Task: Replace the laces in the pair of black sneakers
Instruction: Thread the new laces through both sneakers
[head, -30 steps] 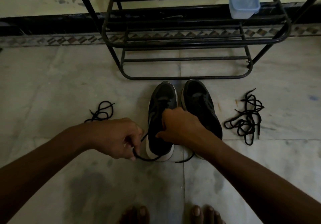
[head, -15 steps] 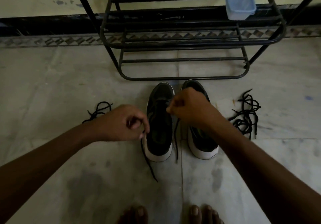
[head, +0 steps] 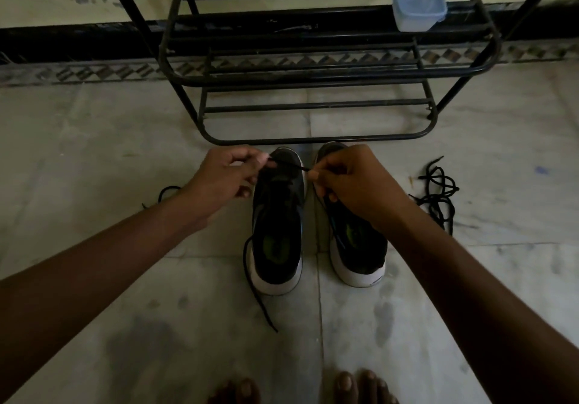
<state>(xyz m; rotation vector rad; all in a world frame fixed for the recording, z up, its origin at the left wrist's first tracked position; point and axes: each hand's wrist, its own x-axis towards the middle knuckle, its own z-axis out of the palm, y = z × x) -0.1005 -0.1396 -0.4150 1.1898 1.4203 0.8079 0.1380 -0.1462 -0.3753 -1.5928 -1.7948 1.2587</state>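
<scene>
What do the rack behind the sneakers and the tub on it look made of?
Rack: probably black-painted metal tubing, slight sheen, bent rounded corners. Tub: looks like translucent pale-blue plastic, cloudy walls, rounded edges.

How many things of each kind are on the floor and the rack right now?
Black sneakers: 2
Lace on the sneaker: 1
Loose black lace heaps: 2
Black metal shoe rack: 1
Pale blue plastic container: 1
Total: 7
</scene>
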